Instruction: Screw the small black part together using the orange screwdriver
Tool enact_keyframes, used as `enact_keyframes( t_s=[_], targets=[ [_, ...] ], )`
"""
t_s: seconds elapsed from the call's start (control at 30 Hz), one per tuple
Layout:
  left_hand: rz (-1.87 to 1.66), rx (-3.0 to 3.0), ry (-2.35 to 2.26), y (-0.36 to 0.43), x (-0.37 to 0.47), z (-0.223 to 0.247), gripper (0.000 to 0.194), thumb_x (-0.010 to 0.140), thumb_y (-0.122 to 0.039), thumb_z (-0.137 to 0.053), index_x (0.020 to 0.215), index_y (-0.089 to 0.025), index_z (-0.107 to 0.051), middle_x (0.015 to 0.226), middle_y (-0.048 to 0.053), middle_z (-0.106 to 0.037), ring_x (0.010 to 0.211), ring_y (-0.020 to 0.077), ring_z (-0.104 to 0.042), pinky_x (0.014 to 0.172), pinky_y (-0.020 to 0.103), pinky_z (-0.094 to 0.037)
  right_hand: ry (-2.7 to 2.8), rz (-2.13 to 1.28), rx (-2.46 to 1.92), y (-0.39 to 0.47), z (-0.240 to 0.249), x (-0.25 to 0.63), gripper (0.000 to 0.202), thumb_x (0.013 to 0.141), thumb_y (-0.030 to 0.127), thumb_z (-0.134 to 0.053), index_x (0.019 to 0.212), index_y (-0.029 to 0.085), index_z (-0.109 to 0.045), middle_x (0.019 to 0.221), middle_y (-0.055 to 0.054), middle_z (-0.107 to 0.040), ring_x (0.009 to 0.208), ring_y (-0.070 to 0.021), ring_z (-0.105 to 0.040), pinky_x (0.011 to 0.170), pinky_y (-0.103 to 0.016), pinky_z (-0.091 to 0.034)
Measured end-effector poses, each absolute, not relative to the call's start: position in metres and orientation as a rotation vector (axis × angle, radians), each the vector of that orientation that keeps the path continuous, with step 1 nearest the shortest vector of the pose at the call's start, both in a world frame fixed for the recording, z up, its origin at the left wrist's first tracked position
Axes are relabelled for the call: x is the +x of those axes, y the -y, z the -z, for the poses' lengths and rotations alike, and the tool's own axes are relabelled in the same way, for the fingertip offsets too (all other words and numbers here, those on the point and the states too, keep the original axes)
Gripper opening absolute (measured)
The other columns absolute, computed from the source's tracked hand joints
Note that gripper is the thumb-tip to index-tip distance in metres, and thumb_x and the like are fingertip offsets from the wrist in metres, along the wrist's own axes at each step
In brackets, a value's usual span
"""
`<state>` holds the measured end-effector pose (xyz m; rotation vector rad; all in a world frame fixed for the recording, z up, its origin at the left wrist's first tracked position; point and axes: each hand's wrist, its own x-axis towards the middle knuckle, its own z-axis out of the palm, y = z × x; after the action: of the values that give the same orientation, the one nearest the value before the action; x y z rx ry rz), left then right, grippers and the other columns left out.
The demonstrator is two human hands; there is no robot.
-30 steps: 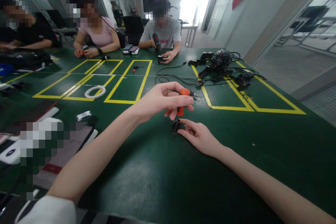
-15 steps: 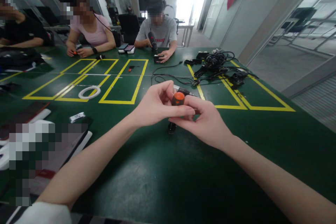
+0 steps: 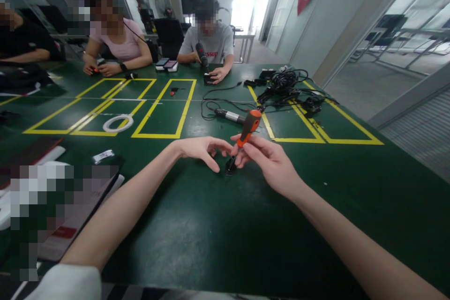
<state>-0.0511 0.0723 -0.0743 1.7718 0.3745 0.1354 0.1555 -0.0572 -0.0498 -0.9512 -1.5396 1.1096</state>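
Observation:
A screwdriver [image 3: 250, 126] with an orange and dark handle is held by my right hand [image 3: 265, 157], its fingers around the lower end of the handle and the shaft. The handle tilts up and to the right, and the shaft points down at a small black part [image 3: 230, 166] on the green table. Whether the tip touches that part is too small to tell. My left hand [image 3: 206, 150] is just left of the screwdriver, fingers apart and curved, holding nothing. Behind the hands lies a black and silver cylindrical tool [image 3: 230, 116] with a cable.
Tangled black cables [image 3: 286, 84] lie at the back right of the green table [image 3: 176, 225]. A white tape ring [image 3: 118, 123] is at the left, among yellow tape outlines. Phone-like devices and a small packet [image 3: 103, 156] lie nearer left. Three people sit across the table.
My left hand has let go of the screwdriver and moved left, opening. The screwdriver has swung from end-on to a slant in my right hand. The silver tool behind now shows.

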Motion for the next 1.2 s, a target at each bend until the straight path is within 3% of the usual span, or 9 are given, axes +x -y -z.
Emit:
enact_keyframes(
  t_s=[0.1,0.2,0.37,0.47,0.67,0.8,1.03,1.2],
  targets=[
    [-0.101,1.841,-0.382,-0.069,-0.045,0.085,0.04,0.061,-0.032,-0.096,0.094,-0.02,-0.078,0.093,-0.001,-0.071,0.09,0.016,-0.062,0.081,0.027,-0.046,1.554,-1.063,-0.959,0.061,0.052,0.152,0.044,0.095,0.056,-0.07,0.116,0.018,-0.072,0.097,-0.007,-0.075,0.085,-0.0188,-0.073,0.084,-0.035,-0.063],
    [-0.152,1.788,-0.405,-0.062,-0.039,0.089,0.031,0.064,-0.029,-0.094,0.087,-0.018,-0.077,0.083,-0.002,-0.07,0.08,0.0137,-0.06,0.078,0.026,-0.047,1.497,-0.999,-1.004,0.062,0.055,0.148,0.044,0.089,0.052,-0.078,0.117,0.019,-0.068,0.1,-0.007,-0.076,0.089,-0.0208,-0.075,0.089,-0.038,-0.063],
    [-0.191,1.716,-0.439,-0.054,-0.037,0.09,0.035,0.063,-0.028,-0.093,0.091,-0.016,-0.075,0.083,-0.002,-0.071,0.077,0.0123,-0.061,0.079,0.027,-0.047,1.396,-1.02,-1.019,0.06,0.063,0.149,0.04,0.078,0.051,-0.088,0.09,0.019,-0.068,0.083,-0.004,-0.076,0.078,-0.0217,-0.076,0.078,-0.037,-0.066],
    [-0.201,1.714,-0.487,-0.05,-0.037,0.092,0.04,0.061,-0.03,-0.095,0.092,-0.015,-0.074,0.081,-0.003,-0.07,0.076,0.0128,-0.061,0.076,0.027,-0.047,1.407,-1.032,-1.007,0.062,0.062,0.153,0.036,0.075,0.048,-0.091,0.078,0.018,-0.071,0.085,-0.006,-0.078,0.079,-0.0213,-0.076,0.079,-0.036,-0.066],
    [-0.336,1.676,-0.526,-0.034,-0.024,0.105,0.051,0.058,-0.03,-0.096,0.097,-0.015,-0.068,0.081,-0.002,-0.069,0.07,0.012,-0.06,0.072,0.027,-0.046,1.354,-1.043,-1.02,0.068,0.06,0.162,0.035,0.069,0.047,-0.095,0.077,0.018,-0.078,0.069,-0.003,-0.074,0.061,-0.0192,-0.072,0.065,-0.033,-0.067],
    [-0.409,1.679,-0.542,-0.026,-0.017,0.111,0.05,0.059,-0.032,-0.095,0.095,-0.015,-0.064,0.082,-0.001,-0.068,0.069,0.0112,-0.058,0.066,0.025,-0.042,1.293,-1.037,-1.014,0.07,0.061,0.166,0.034,0.064,0.041,-0.099,0.079,0.018,-0.079,0.069,-0.003,-0.076,0.056,-0.0183,-0.072,0.059,-0.03,-0.067],
    [-0.357,1.706,-0.559,-0.025,-0.017,0.107,0.052,0.057,-0.033,-0.097,0.093,-0.017,-0.064,0.072,-0.007,-0.062,0.066,0.0109,-0.055,0.066,0.025,-0.042,1.378,-0.957,-0.999,0.079,0.062,0.168,0.035,0.077,0.05,-0.091,0.074,0.018,-0.077,0.075,-0.006,-0.076,0.056,-0.0167,-0.07,0.057,-0.029,-0.064],
    [-0.322,1.65,-0.524,-0.031,-0.021,0.102,0.053,0.059,-0.026,-0.095,0.103,-0.017,-0.066,0.081,-0.005,-0.066,0.069,0.01,-0.059,0.066,0.025,-0.041,1.41,-0.875,-1.041,0.082,0.067,0.165,0.035,0.089,0.051,-0.081,0.08,0.018,-0.076,0.071,-0.004,-0.072,0.058,-0.0167,-0.069,0.058,-0.029,-0.064]
  ],
)
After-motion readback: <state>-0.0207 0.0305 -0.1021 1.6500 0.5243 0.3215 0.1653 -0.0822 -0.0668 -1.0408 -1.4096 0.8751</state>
